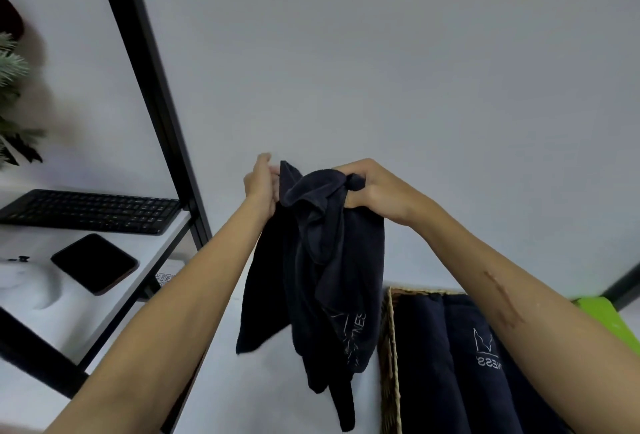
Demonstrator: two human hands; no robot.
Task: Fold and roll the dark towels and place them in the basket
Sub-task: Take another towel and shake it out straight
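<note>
Against wall, towel point(311, 260) between fingers point(349, 203).

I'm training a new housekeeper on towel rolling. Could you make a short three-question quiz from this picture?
1. True or false: the dark towel lies flat on a table.
2. Multiple choice: the rolled towels in the wicker basket lie (A) side by side, (B) stacked crosswise, (C) draped over its rim.
3. Short answer: which hand has a bunched corner of the held towel in its grip?

Key
1. False: it hangs in the air from both hands.
2. A.
3. The right hand; the left hand holds the other top edge.
</note>
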